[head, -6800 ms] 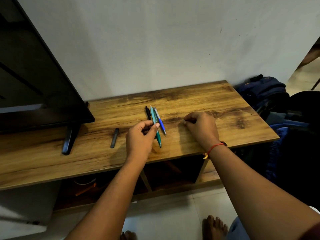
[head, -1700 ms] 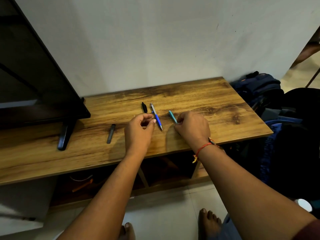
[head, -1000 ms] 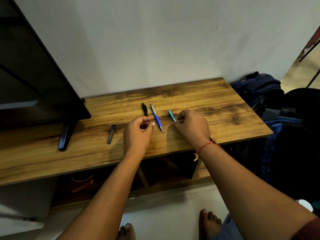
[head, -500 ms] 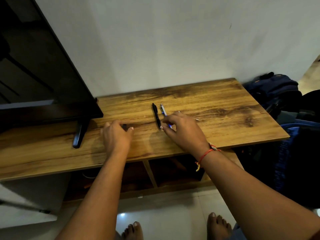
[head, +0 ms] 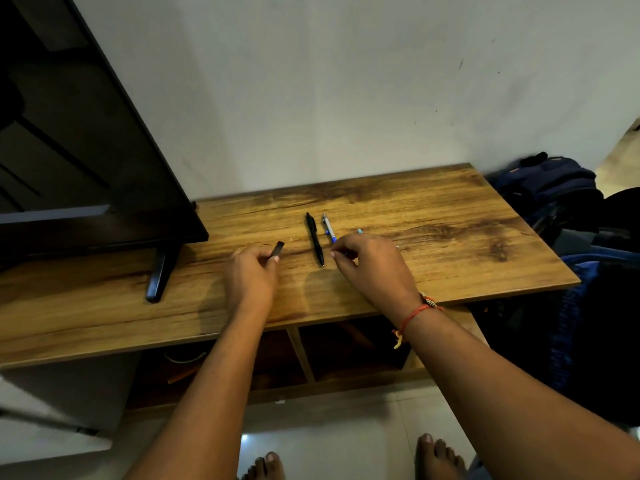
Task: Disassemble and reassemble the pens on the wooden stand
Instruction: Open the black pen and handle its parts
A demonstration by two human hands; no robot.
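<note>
A black pen (head: 315, 239) and a blue-and-silver pen (head: 328, 227) lie side by side on the wooden stand (head: 450, 265). My left hand (head: 252, 277) pinches a short dark grey pen piece (head: 277, 249) just left of the black pen, its far end raised off the wood. Over the blue pen's near end sits my right hand (head: 372, 268), thumb and forefinger pinching it. Behind that hand the tip of a teal pen part (head: 360, 231) shows; the rest is hidden. A thin pale piece (head: 397, 247) pokes out at the hand's right.
A black TV (head: 86, 161) stands on the stand's left half, its foot (head: 160, 273) reaching toward the front edge. Dark backpacks (head: 554, 195) are piled beside the stand's right end. Open shelves (head: 346, 348) lie under the top, and my bare feet are on the tiled floor.
My left hand has picked up the dark grey piece it was reaching for and moved it right toward the pens. My right hand stays over the blue pen.
</note>
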